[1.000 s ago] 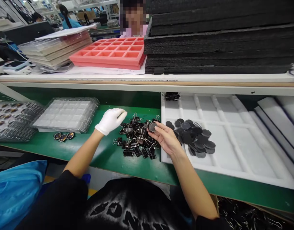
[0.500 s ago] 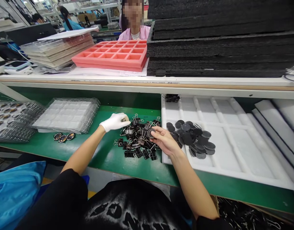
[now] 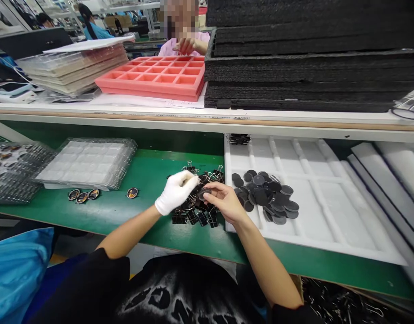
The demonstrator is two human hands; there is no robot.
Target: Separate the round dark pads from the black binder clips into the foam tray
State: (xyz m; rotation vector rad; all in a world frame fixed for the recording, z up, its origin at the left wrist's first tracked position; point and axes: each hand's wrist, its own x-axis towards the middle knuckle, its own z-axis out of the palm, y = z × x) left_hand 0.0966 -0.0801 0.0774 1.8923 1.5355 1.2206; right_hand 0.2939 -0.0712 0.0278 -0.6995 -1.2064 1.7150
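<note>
- Showing one dark-rimmed round piece (image 3: 132,193) newly lying on the green table (image 3: 153,229), apart from three similar pieces (image 3: 82,197); bringing the visible loose count there to four;
- Pinching a dark disc (image 3: 204,194) between thumb and fingers of the bare right hand (image 3: 227,203), over a heap of black binder clips (image 3: 202,218); leaving little gap in this grip;
- Curling the white-gloved left hand (image 3: 175,192) near the disc, over the heap; drawing thumb and fingertips close together; not revealing whether anything is held;
- Including more dark discs (image 3: 276,202), piling loosely on a white tray (image 3: 317,200) beside the clips.
</note>
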